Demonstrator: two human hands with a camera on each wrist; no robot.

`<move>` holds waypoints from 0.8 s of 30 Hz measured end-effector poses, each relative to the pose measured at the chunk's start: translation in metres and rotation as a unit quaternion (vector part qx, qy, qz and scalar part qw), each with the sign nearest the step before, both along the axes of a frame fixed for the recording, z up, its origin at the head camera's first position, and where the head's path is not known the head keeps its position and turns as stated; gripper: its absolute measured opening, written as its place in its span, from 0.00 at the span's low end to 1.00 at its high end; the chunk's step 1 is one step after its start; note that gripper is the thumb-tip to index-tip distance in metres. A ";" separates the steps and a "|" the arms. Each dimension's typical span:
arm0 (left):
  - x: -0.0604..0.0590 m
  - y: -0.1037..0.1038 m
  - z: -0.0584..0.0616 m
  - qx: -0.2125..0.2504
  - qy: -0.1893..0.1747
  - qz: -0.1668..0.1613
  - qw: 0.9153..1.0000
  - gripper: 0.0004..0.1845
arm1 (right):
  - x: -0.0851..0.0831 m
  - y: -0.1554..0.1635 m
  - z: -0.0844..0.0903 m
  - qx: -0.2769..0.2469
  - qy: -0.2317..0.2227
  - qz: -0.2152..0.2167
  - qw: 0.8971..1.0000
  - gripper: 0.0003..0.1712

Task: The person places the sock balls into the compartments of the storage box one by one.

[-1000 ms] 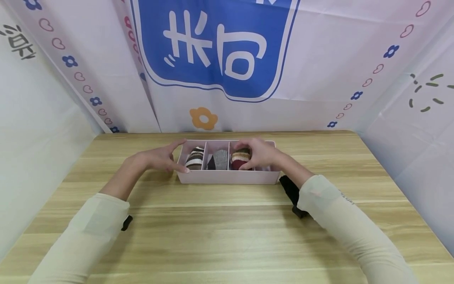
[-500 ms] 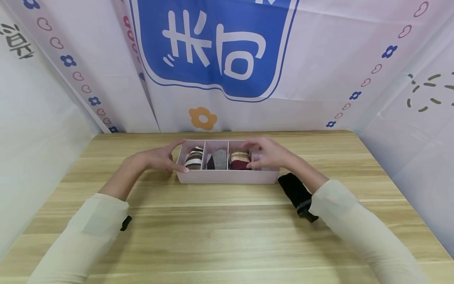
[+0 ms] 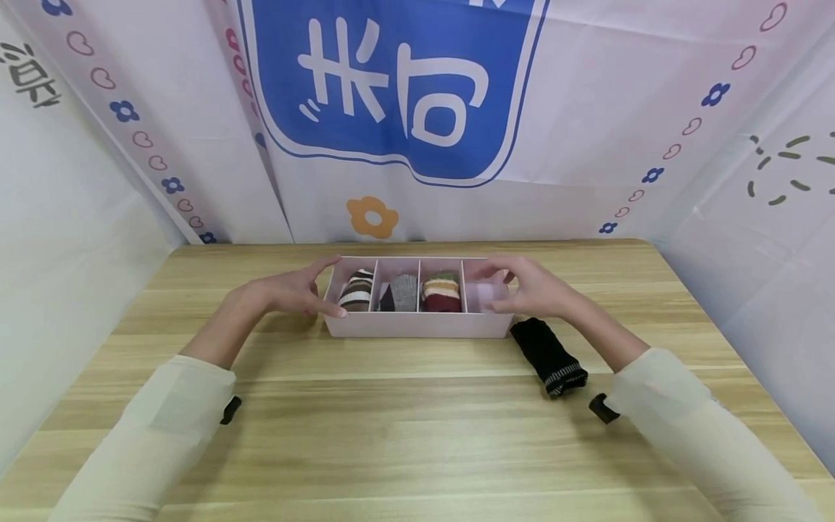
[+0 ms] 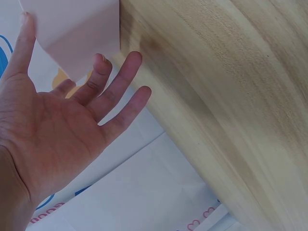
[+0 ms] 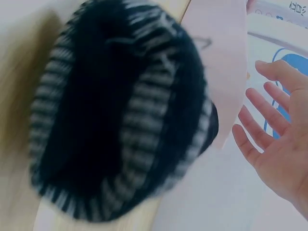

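A pale pink divided box (image 3: 417, 325) stands near the back of the table. A brown and white striped sock (image 3: 357, 291), a grey sock (image 3: 403, 293) and a red, cream and green striped sock (image 3: 441, 293) sit in separate compartments. My left hand (image 3: 293, 291) spans the box's left end, thumb at the front corner, index finger at the back; its other fingers spread loosely in the left wrist view. Over the rightmost compartment, my right hand (image 3: 536, 287) holds nothing, fingers apart. A black sock (image 3: 546, 355) with a grey-striped cuff lies right of the box, looming large in the right wrist view.
The wooden table (image 3: 391, 428) runs back to a printed cloth wall (image 3: 561, 210), with cloth walls at both sides. A black strap (image 3: 603, 408) shows beside the right sleeve, and another black strap (image 3: 231, 409) by the left sleeve.
My right hand has moved right, from the striped sock in the third compartment to the rightmost compartment. More of the black sock shows now. The left hand has stayed at the box's left end.
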State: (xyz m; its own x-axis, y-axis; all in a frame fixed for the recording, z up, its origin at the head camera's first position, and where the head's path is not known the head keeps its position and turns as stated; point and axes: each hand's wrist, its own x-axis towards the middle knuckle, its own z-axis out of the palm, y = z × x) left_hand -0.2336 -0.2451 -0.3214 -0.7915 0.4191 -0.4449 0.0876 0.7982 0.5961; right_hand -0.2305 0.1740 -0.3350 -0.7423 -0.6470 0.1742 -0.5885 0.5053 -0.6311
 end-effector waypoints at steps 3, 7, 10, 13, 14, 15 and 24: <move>-0.001 0.000 -0.001 -0.001 0.003 -0.003 1.000 0.64 | 0.003 0.008 0.002 0.004 0.005 -0.008 1.000 0.28; -0.002 0.000 -0.001 0.000 0.008 -0.008 1.000 0.65 | 0.007 0.018 0.004 0.010 0.009 -0.015 1.000 0.27; -0.002 0.000 0.000 0.000 0.007 -0.007 1.000 0.65 | 0.009 0.026 0.004 0.010 0.012 -0.026 1.000 0.27; -0.002 0.000 0.000 -0.001 0.005 -0.006 1.000 0.65 | 0.010 0.033 0.003 0.009 0.016 -0.033 0.999 0.26; -0.002 0.000 0.000 -0.002 0.005 -0.007 1.000 0.65 | 0.010 0.035 0.003 0.008 0.016 -0.034 0.999 0.25; -0.002 0.000 0.000 -0.001 0.005 -0.007 1.000 0.65 | 0.010 0.037 0.002 0.007 0.015 -0.033 0.999 0.24; -0.003 0.000 -0.002 0.003 0.003 -0.008 1.000 0.65 | 0.014 0.054 -0.006 0.002 0.001 -0.009 1.000 0.16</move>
